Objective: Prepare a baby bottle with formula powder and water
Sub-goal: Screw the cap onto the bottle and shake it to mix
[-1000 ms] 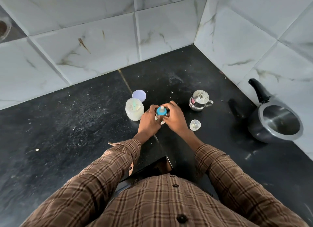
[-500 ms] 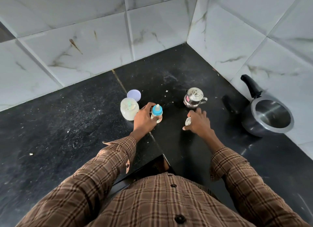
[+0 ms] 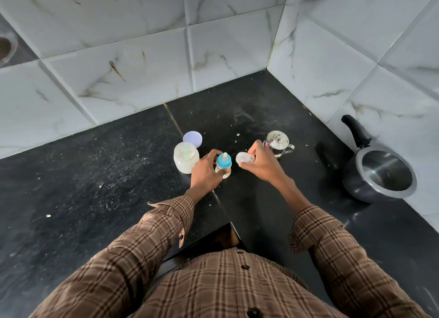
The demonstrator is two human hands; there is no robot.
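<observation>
Now my left hand (image 3: 204,170) grips the baby bottle (image 3: 223,165) around its body — it stands upright on the black countertop (image 3: 95,175), blue collar and teat on top. My right hand (image 3: 260,162) pinches the clear bottle cap (image 3: 244,158) just off the bottle's 3 o'clock side. At its 9 o'clock stands the open formula jar (image 3: 186,156), the lid (image 3: 192,139) behind it — the small steel kettle (image 3: 277,140) sits toward 2 o'clock.

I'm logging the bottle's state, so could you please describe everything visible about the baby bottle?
The baby bottle is small, with a blue screw collar and a pale, translucent teat on top. It stands upright on the black countertop, right of the powder jar. The left hand grips its body, hiding most of it. The right hand holds a clear cap beside it.
</observation>
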